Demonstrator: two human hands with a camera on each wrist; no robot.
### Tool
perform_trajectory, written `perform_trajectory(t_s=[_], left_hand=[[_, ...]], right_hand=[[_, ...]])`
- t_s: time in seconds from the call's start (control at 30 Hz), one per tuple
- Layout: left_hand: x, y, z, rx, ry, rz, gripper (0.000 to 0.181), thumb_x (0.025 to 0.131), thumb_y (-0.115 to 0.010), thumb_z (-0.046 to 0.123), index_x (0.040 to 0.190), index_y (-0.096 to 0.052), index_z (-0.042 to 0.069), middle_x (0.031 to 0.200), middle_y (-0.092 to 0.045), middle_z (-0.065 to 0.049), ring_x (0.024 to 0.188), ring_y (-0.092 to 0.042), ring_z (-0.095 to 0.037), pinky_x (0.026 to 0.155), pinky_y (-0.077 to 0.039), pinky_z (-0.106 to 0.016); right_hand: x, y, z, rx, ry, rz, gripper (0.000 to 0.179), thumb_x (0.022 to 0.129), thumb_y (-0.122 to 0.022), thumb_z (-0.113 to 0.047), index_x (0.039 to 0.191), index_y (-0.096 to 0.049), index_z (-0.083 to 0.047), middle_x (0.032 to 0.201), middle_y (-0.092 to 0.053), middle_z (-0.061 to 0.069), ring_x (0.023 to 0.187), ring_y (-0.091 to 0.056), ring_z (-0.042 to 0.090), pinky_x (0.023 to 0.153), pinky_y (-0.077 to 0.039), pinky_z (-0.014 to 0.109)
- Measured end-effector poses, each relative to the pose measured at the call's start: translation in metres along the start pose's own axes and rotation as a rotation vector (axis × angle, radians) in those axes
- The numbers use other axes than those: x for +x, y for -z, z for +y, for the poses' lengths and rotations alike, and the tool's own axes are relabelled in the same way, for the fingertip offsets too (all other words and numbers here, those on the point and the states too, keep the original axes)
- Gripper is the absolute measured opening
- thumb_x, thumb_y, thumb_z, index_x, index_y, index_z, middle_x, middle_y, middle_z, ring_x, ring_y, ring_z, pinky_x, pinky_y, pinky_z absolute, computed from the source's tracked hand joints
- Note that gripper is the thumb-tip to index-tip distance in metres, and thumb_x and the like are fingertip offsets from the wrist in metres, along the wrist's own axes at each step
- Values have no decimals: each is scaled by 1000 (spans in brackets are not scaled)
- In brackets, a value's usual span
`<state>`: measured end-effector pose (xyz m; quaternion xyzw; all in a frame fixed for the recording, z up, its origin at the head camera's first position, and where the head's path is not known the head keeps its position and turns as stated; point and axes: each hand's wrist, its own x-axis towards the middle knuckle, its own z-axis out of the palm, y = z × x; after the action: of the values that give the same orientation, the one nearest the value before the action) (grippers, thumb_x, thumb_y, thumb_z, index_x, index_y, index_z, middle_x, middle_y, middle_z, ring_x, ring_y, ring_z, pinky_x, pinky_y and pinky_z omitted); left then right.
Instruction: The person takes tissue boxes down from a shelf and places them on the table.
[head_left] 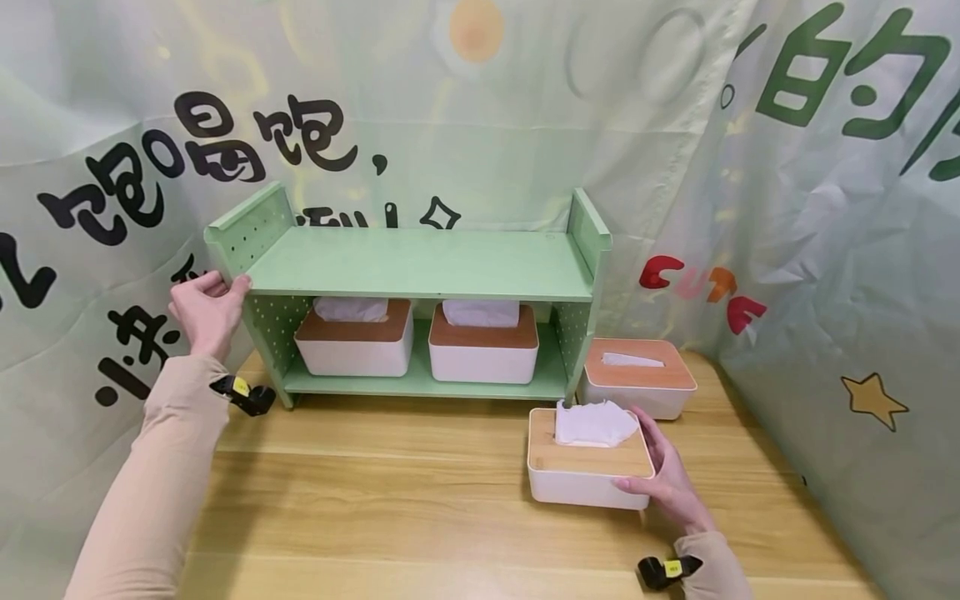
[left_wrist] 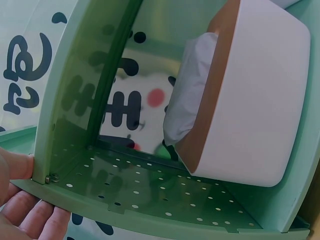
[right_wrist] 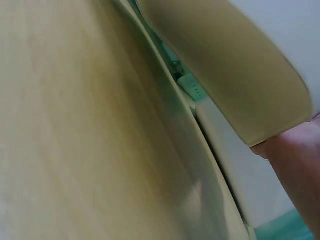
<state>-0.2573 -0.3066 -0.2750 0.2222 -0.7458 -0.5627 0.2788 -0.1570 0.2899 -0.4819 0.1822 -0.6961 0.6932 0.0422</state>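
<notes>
A white rectangular wood-lidded box (head_left: 588, 461) is being gripped by the right hand (head_left: 672, 483). A green two-tier shelf (head_left: 420, 262) is being pinched by the left hand (head_left: 208, 312).

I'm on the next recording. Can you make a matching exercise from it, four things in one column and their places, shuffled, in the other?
Column one
1. Left grip
2. Leftmost tissue box
3. Right grip
4. Tissue box with the least tissue showing

Column two
A. On the table, to the right of the shelf
B. Around the side of the front tissue box
C. At the left side panel of the green shelf, holding it
D. On the lower level of the shelf

Pairs: 1-C, 2-D, 3-B, 4-A
</notes>
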Motion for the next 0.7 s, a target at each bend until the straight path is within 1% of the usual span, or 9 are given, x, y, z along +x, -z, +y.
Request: perform_trajectory(t_s=[0.13,0.2,0.23,0.37,0.5,0.57,0.7], left_hand=[[0,0,0,-3,9,0,47,91,-72,22,135,-61,11,55,-50,39,69,-53,16,96,-52,-12],[0,0,0,-5,3,-1,47,91,-73,22,135,-62,10,56,-51,39,68,-54,16,93,-52,-11],[1,0,0,-5,0,2,47,90,-73,22,135,-62,10,56,-51,39,67,-54,17,90,-53,-9],[1,1,-2,-2,-18,0,46,91,-72,21,134,-62,10,54,-51,40,64,-55,18,83,-52,-6],[1,0,-2,-4,-26,-1,46,91,-72,21,134,-62,8,53,-51,40,62,-55,18,75,-49,-3],[1,-1,-3,-8,-26,1,45,91,-72,20,134,-63,8,53,-51,40,62,-55,18,74,-49,-3],[2,-1,-3,-5,-17,4,46,91,-72,21,134,-63,9,54,-51,41,64,-55,18,80,-51,-5]], right_hand=[[-1,1,4,2,-3,-5,107,72,-76,12,155,-8,10,144,-42,-20,126,-48,-11,101,-45,6],[-1,3,6,17,5,-13,106,72,-75,13,155,-8,10,145,-43,-20,125,-49,-10,101,-46,7],[-1,3,6,23,8,-16,106,73,-75,13,155,-8,10,145,-43,-19,125,-49,-10,101,-46,8],[-1,7,7,26,14,-38,106,73,-73,15,156,-8,8,147,-42,-20,127,-48,-11,102,-45,7],[-2,11,7,-21,16,-63,107,72,-73,15,156,-9,9,147,-40,-22,128,-46,-12,102,-42,5],[-2,14,7,-48,17,-78,107,71,-73,16,156,-9,10,147,-41,-22,128,-47,-12,102,-42,5],[-2,20,9,-73,17,-114,108,70,-73,17,155,-7,11,147,-43,-21,128,-48,-11,103,-41,5]])
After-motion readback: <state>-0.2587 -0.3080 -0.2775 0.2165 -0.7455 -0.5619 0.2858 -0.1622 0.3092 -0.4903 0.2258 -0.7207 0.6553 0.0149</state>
